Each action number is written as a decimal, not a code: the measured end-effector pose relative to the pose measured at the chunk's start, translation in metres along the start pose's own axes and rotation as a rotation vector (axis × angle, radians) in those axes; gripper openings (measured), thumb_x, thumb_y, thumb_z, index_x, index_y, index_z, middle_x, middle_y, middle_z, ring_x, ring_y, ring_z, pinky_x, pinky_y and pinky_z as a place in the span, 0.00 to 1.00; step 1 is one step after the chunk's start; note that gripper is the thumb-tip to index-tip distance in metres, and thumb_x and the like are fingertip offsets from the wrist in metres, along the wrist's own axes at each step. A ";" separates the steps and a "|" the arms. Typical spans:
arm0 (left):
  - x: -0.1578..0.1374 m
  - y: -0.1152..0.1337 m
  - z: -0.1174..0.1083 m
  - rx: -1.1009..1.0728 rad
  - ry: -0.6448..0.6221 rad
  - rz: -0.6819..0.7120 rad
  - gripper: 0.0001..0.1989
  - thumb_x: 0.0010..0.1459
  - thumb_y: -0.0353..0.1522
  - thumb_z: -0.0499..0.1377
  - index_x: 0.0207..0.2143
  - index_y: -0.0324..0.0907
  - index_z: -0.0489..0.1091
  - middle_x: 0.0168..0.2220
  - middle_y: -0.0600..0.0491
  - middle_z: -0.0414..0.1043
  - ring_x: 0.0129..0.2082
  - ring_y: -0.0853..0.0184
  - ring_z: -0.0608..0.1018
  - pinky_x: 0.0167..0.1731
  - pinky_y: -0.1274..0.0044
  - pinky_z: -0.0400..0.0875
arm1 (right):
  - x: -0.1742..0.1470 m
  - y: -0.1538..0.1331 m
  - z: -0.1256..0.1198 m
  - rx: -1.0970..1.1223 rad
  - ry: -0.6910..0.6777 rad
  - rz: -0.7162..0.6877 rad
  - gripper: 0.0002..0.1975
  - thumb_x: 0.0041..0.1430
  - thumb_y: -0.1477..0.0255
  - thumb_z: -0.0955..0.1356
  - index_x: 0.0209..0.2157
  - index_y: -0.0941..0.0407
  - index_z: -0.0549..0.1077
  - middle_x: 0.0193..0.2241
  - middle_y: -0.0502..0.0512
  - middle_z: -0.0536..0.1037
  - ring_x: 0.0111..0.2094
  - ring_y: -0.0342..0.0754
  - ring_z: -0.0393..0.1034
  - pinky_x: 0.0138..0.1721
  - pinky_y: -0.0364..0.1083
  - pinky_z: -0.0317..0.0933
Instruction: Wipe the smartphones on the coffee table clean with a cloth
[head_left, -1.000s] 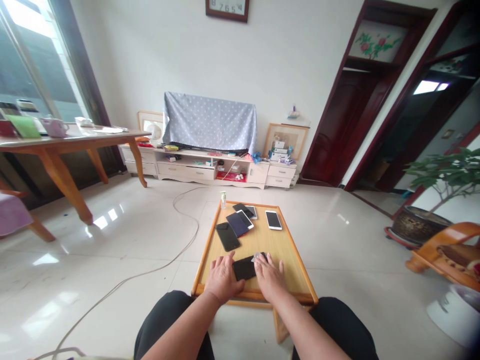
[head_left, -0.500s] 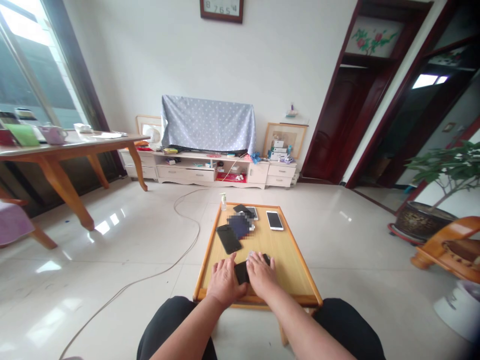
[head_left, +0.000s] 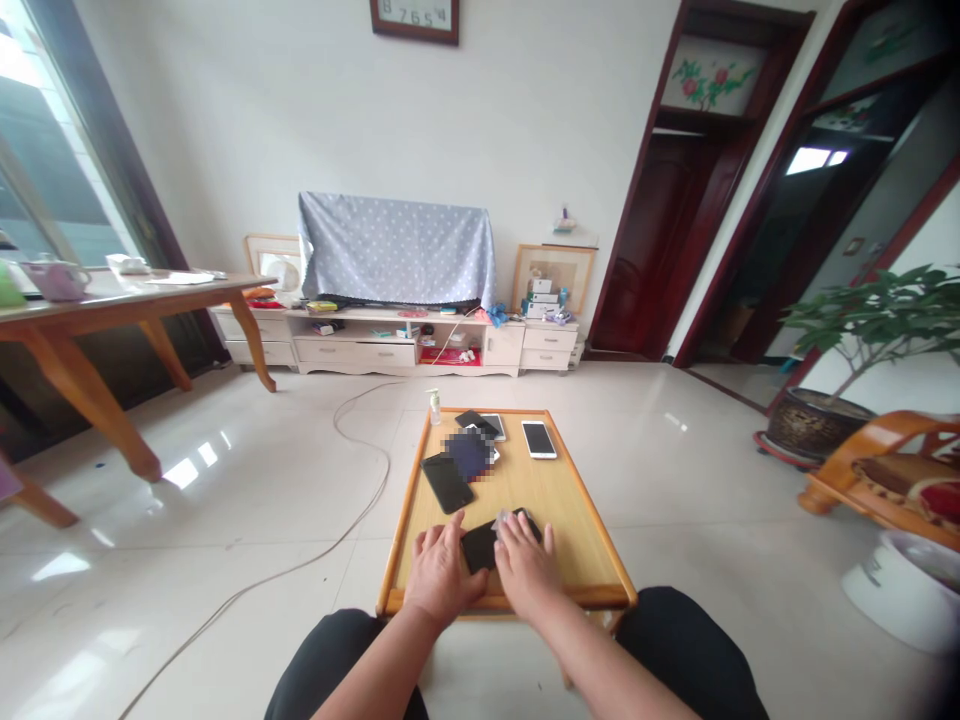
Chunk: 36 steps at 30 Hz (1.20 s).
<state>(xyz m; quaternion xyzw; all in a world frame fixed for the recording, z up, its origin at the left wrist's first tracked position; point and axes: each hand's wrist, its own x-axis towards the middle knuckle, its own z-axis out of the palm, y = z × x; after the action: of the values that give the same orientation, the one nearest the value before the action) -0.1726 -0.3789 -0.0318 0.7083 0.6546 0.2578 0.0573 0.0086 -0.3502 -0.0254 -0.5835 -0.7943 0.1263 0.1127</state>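
Observation:
A black smartphone [head_left: 478, 546] lies at a slant near the front of the small wooden table [head_left: 581, 530]. My left hand [head_left: 439, 572] grips its left end, thumb along the near edge and fingers at the far edge. Pressed onto the screen by the fingers of my right hand [head_left: 526, 562] is a thin, whitish wipe [head_left: 500, 520], mostly covered by them. Beyond my left hand rests another black phone [head_left: 448, 484], partly beside a dark blue, pixelated item [head_left: 470, 453]. A white phone [head_left: 538, 440] with a dark screen lies at the far right.
A dark phone [head_left: 474, 422] overlaps a white-edged device [head_left: 495, 425] at the table's back. A clear pump bottle [head_left: 435, 406] stands at the far left corner. A cable [head_left: 330, 550] runs over the floor. A potted plant [head_left: 821, 430] and wooden chair [head_left: 874, 470] are right.
The camera view has turned slightly right. My right hand has shifted a little on the phone, uncovering more of its screen and of the wipe. My left hand stays at the phone's left end.

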 end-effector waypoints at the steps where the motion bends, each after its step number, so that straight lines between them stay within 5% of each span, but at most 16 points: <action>1: 0.000 0.000 0.000 0.002 -0.002 0.001 0.42 0.49 0.44 0.62 0.64 0.43 0.54 0.51 0.46 0.75 0.55 0.53 0.70 0.60 0.60 0.52 | -0.008 -0.004 0.003 0.017 -0.008 -0.067 0.26 0.72 0.63 0.51 0.67 0.49 0.60 0.69 0.52 0.56 0.71 0.53 0.41 0.68 0.65 0.23; 4: -0.001 0.000 -0.001 0.024 -0.018 0.008 0.40 0.50 0.45 0.62 0.63 0.43 0.56 0.52 0.45 0.74 0.55 0.52 0.70 0.60 0.60 0.53 | -0.019 -0.005 0.003 0.049 -0.035 -0.123 0.25 0.73 0.63 0.51 0.66 0.44 0.60 0.68 0.48 0.57 0.71 0.52 0.42 0.67 0.67 0.23; 9: -0.002 0.005 -0.004 0.060 -0.006 0.054 0.39 0.47 0.40 0.63 0.61 0.41 0.59 0.53 0.45 0.74 0.57 0.53 0.69 0.61 0.61 0.52 | -0.001 0.001 -0.015 0.025 -0.018 0.111 0.26 0.72 0.63 0.50 0.66 0.48 0.61 0.69 0.52 0.55 0.71 0.57 0.40 0.65 0.72 0.26; 17: -0.004 0.008 -0.002 0.053 0.023 0.046 0.29 0.52 0.34 0.58 0.58 0.42 0.63 0.51 0.46 0.75 0.54 0.56 0.71 0.60 0.62 0.52 | -0.028 -0.025 -0.003 0.130 -0.032 -0.200 0.25 0.73 0.61 0.50 0.65 0.41 0.61 0.66 0.48 0.62 0.69 0.54 0.47 0.66 0.70 0.23; 24: -0.004 0.016 -0.008 0.081 0.034 0.088 0.25 0.49 0.39 0.63 0.51 0.44 0.70 0.47 0.49 0.76 0.51 0.56 0.72 0.56 0.63 0.58 | -0.014 0.033 -0.013 0.016 0.113 0.092 0.25 0.69 0.68 0.55 0.64 0.50 0.64 0.67 0.56 0.60 0.69 0.59 0.48 0.65 0.72 0.30; 28: -0.006 0.016 -0.008 0.085 0.053 0.143 0.19 0.52 0.38 0.62 0.48 0.46 0.73 0.49 0.49 0.76 0.50 0.56 0.73 0.56 0.64 0.59 | -0.022 0.028 0.002 0.057 0.104 -0.061 0.27 0.65 0.75 0.57 0.64 0.53 0.64 0.67 0.57 0.61 0.69 0.56 0.49 0.68 0.64 0.36; 32: -0.006 0.016 -0.004 0.112 0.064 0.165 0.17 0.56 0.40 0.61 0.47 0.46 0.74 0.49 0.49 0.77 0.51 0.55 0.73 0.55 0.62 0.60 | -0.034 0.015 0.014 0.139 0.103 -0.277 0.27 0.65 0.75 0.58 0.64 0.49 0.64 0.65 0.52 0.63 0.68 0.53 0.50 0.69 0.61 0.32; 36: -0.004 0.017 -0.004 0.131 0.086 0.197 0.15 0.59 0.40 0.59 0.47 0.45 0.74 0.48 0.48 0.77 0.50 0.55 0.74 0.53 0.61 0.62 | -0.019 0.031 0.007 0.121 0.173 -0.197 0.25 0.66 0.76 0.58 0.61 0.47 0.68 0.63 0.52 0.67 0.67 0.55 0.53 0.68 0.65 0.31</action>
<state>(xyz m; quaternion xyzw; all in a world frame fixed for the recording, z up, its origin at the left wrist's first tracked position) -0.1591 -0.3863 -0.0226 0.7597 0.5992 0.2488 -0.0428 0.0400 -0.3599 -0.0429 -0.5037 -0.8260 0.1114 0.2274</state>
